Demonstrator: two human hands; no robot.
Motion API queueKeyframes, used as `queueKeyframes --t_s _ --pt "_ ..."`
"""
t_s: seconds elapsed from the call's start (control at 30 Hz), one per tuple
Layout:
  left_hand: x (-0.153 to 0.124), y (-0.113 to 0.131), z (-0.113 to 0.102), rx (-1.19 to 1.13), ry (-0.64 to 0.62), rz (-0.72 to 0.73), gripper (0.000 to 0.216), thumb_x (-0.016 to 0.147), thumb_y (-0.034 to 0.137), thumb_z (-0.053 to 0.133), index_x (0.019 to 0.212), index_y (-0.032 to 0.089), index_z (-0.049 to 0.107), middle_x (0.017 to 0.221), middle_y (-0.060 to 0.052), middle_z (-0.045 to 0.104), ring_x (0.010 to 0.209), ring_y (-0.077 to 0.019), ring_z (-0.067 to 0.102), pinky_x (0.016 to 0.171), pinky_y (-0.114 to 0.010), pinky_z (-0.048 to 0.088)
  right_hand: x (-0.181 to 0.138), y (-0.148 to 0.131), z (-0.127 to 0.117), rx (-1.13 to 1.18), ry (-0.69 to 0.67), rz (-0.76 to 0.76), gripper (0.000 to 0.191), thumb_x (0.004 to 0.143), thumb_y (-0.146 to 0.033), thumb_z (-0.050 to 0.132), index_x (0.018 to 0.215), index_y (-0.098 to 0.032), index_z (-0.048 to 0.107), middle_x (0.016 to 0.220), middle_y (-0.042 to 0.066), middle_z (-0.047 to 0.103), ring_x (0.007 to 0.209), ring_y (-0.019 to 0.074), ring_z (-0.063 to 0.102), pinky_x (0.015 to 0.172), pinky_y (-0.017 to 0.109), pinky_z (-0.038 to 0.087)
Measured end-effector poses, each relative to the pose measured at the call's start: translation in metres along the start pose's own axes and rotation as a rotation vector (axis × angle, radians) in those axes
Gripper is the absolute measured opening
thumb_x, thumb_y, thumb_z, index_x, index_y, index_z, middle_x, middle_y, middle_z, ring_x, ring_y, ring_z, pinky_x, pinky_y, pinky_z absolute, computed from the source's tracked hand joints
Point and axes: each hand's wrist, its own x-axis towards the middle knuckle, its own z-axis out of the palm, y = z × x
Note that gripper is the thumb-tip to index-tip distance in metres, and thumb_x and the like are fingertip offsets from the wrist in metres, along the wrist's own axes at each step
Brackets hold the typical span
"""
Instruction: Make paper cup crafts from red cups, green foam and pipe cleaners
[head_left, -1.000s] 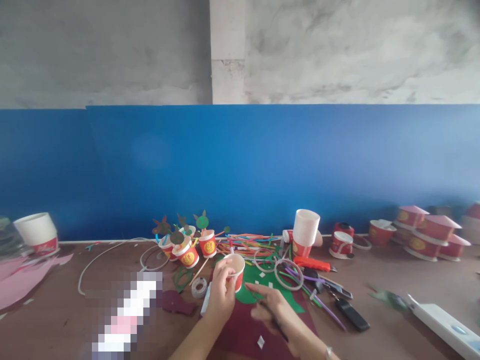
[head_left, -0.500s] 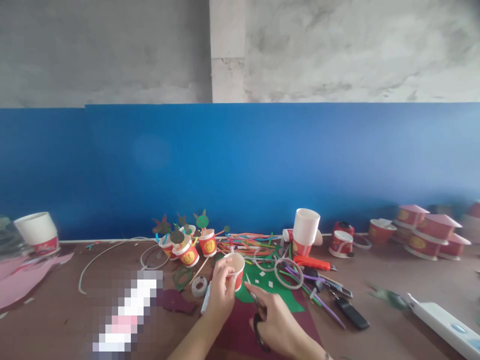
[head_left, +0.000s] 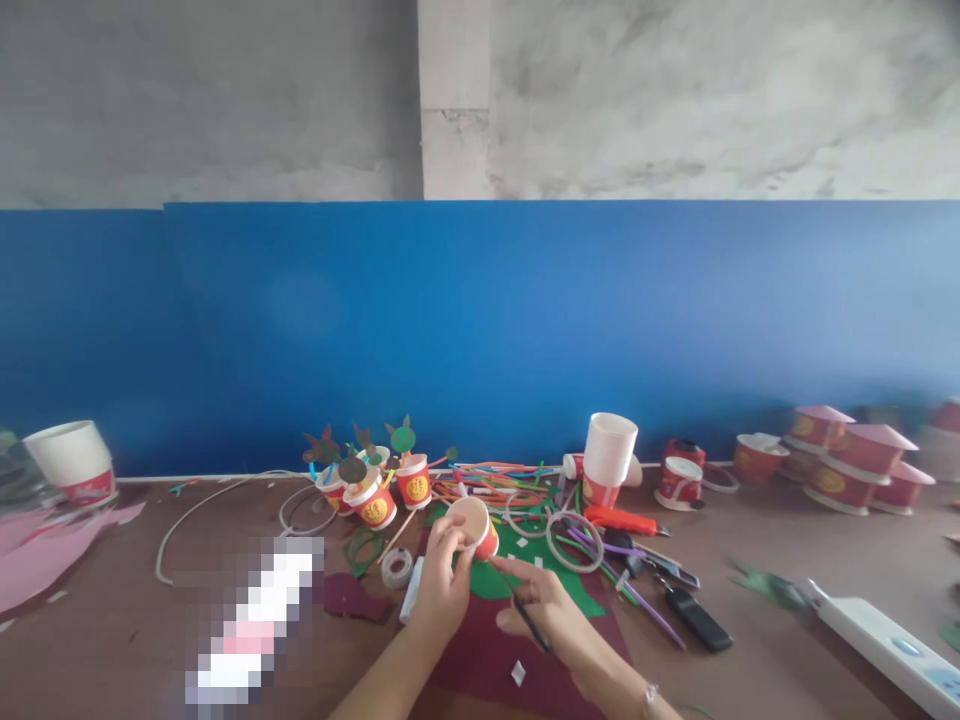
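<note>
My left hand [head_left: 444, 570] grips a red and white paper cup [head_left: 489, 541] by its rim, the cup tipped with its mouth toward me. In my right hand [head_left: 551, 610] is a pair of scissors [head_left: 531, 622] with dark handles, its tip close to the lower side of the cup. My right index finger reaches out toward the cup. Beneath both hands lie a dark red sheet [head_left: 480, 650] and a green sheet [head_left: 592, 595]. A small white paper piece [head_left: 518, 673] rests on the dark red sheet.
Decorated cups [head_left: 375, 506] stand back left, beside a tape roll [head_left: 396, 568]. Colored strips [head_left: 487, 482] lie behind the hands. To the right are stacked cups [head_left: 609, 450], an orange cutter [head_left: 622, 521], a black key fob [head_left: 699, 618] and a white power strip [head_left: 885, 640].
The cup has tilted, its mouth now turned toward me and its base to the right. My right hand has rotated with the scissors. A white piece now shows on the dark red sheet.
</note>
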Motion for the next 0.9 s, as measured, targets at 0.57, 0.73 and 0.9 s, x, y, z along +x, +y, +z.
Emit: queueKeyframes --t_s 0.57,0.73,0.9 --pt "0.005 0.011 -0.003 -0.454 0.029 -0.424 0.05 0.081 0.042 0.056 0.124 0.019 0.046 0.121 -0.013 0.06 0.113 -0.0254 0.055 0.096 -0.038 0.043 0.005 -0.003 -0.034 0.734 -0.628 0.248 0.024 0.064 -0.029 0.069 0.074 -0.018 0.051 0.049 -0.01 0.028 0.039 0.0027 0.011 0.032 0.011 0.007" --pt "0.006 0.004 -0.004 -0.351 0.022 -0.284 0.058 0.073 0.039 0.065 0.123 0.017 0.048 0.119 -0.013 0.059 0.11 -0.0273 0.056 0.093 -0.041 0.045 -0.003 -0.017 -0.038 0.326 -0.371 0.191 0.037 0.064 -0.021 0.061 0.101 -0.017 0.059 0.05 -0.011 0.029 0.041 0.0036 0.01 0.036 0.015 0.006" --pt "0.004 0.004 -0.004 -0.215 0.025 -0.221 0.053 0.073 0.038 0.067 0.119 0.018 0.054 0.115 -0.012 0.061 0.109 -0.0275 0.056 0.093 -0.042 0.045 -0.007 -0.013 -0.028 -0.405 -0.049 -0.057 0.062 0.058 -0.012 0.057 0.12 -0.017 0.058 0.052 -0.009 0.038 0.046 0.0063 0.027 0.043 0.019 0.019"
